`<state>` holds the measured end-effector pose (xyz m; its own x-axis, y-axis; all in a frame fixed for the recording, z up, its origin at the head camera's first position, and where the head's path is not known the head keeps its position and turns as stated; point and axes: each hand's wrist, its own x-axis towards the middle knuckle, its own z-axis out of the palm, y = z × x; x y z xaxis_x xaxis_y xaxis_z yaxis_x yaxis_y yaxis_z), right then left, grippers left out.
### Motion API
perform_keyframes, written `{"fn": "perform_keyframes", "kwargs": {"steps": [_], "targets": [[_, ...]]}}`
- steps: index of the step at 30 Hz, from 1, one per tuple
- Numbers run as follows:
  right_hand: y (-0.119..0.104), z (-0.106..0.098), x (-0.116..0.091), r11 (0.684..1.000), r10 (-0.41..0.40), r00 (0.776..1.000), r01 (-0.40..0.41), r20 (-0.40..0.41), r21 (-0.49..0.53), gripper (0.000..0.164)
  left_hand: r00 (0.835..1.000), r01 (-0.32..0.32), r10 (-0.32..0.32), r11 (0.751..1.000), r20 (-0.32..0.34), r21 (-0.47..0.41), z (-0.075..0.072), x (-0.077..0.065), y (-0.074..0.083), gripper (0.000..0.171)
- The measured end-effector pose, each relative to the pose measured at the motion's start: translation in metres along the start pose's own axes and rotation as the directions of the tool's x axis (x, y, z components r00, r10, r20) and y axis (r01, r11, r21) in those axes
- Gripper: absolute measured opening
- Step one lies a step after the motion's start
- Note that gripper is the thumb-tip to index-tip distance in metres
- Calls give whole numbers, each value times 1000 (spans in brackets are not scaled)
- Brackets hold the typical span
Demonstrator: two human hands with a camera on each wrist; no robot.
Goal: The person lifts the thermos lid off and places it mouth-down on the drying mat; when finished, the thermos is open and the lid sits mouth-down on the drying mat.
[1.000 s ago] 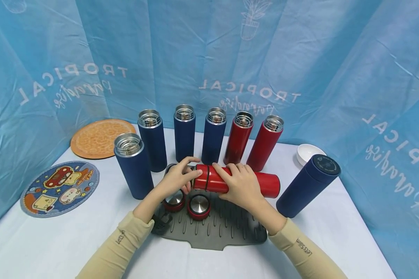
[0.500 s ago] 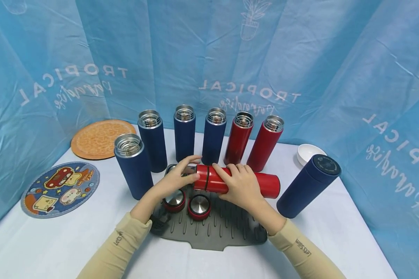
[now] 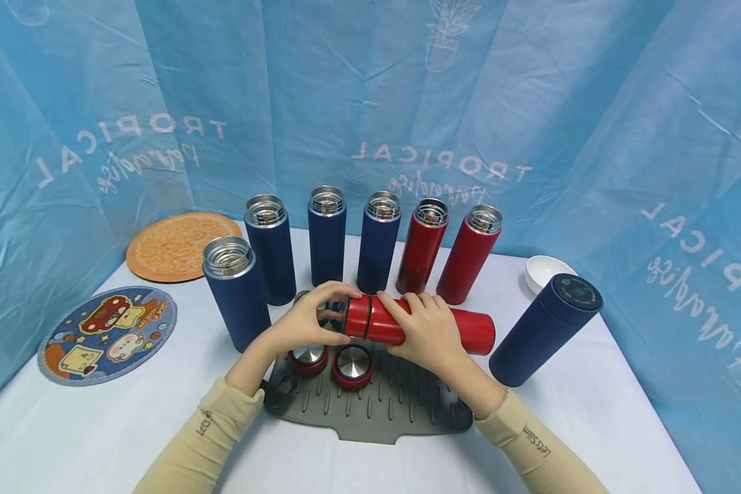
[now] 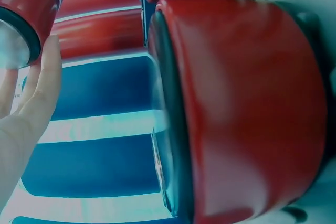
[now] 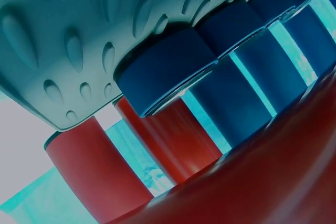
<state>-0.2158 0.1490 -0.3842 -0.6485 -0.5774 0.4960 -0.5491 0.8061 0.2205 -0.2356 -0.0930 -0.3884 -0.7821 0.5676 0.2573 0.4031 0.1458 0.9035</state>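
Observation:
A red thermos flask (image 3: 474,329) lies level above the grey ridged mat (image 3: 373,417), gripped around its body by my right hand (image 3: 431,328). My left hand (image 3: 299,322) holds the flask's red lid (image 3: 358,317), fingers above and thumb at the lower edge. A dark seam runs between lid and body. In the left wrist view, fingers (image 4: 48,74) touch the lid's rim beside its pale end face. Two loose red lids (image 3: 353,365) sit on the mat, metal faces up. Blue lids (image 5: 165,69) stand on the mat in the right wrist view, hidden by the flask from above.
Several lidless blue flasks (image 3: 327,240) and two lidless red flasks (image 3: 469,257) stand behind the mat. At right are a lidded blue flask (image 3: 534,339) and a white bowl (image 3: 545,272). A cartoon placemat (image 3: 111,333) and an orange one (image 3: 175,243) lie left.
My left hand has shifted round the lid: its thumb has moved down from the lid's front to the lower edge, its fingers onto the top. The right hand and flask stay nearly still.

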Motion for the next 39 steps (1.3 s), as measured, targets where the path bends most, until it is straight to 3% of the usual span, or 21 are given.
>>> {"fn": "perform_keyframes", "kwargs": {"steps": [8, 14, 18, 21, 23, 25, 28, 30, 34, 39], "targets": [[0, 0, 0, 1000, 4, 1000, -4, -19, 9, 94, 993, 112, -112, 994, -34, 12, 4, 1, 3, 57], [-1, -1, 0, 1000, -5, 1000, 5, -29, 9, 94, 966, 239, -234, 970, -110, 42, 10, 6, 4, 48], [-1, -1, 0, 1000, -9, 999, 9, -43, 15, 94, 950, 290, -277, 954, -147, 80, 12, 7, 4, 50], [-1, -2, 0, 1000, -7, 999, 7, -41, 11, 94, 963, 251, -241, 965, -120, 74, 12, 5, 5, 54], [-1, -2, 0, 1000, -4, 999, 4, -35, 8, 94, 979, 192, -188, 980, -82, 52, 10, 3, 7, 54], [0, -2, 0, 1000, 0, 1000, 0, -27, 5, 94, 993, 114, -113, 993, -40, 39, 8, 1, 8, 66], [0, -3, 0, 1000, 5, 1000, -5, -20, 7, 94, 1000, 22, -22, 999, 2, 43, 7, -1, 8, 80], [0, -3, -1, 1000, 5, 1000, -5, -18, 8, 94, 1000, -14, 13, 998, 15, 63, 7, -2, 8, 78], [-1, -2, -1, 1000, 1, 1000, -1, -20, 8, 93, 1000, -27, 26, 996, 13, 84, 7, -2, 8, 68], [-1, -2, -2, 1000, -1, 1000, 1, -28, 5, 94, 999, 43, -43, 996, -10, 75, 7, -3, 9, 66]]}}
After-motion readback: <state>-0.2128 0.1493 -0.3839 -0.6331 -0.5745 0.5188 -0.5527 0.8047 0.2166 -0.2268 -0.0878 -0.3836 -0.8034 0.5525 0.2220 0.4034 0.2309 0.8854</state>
